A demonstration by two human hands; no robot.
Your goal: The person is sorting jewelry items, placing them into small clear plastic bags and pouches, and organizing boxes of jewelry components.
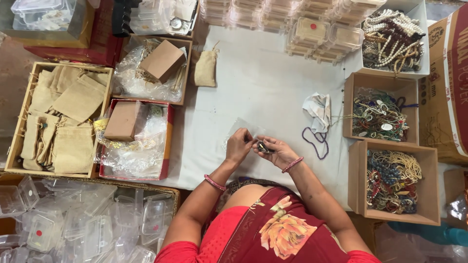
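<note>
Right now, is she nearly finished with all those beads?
Done: clear lidded boxes stand stacked at the table's far edge, some showing a red dot. In hand: the left hand and right hand hold a small dark piece over a clear plastic pouch. Left: three boxes of necklaces remain heaped full, and many burlap pouches wait in a tray.

Red floral garment (278,229), pink bangles (214,182)

Bare white tabletop (258,83) ahead passable; bead boxes (390,180) block right, red tray (168,141) left.
</note>
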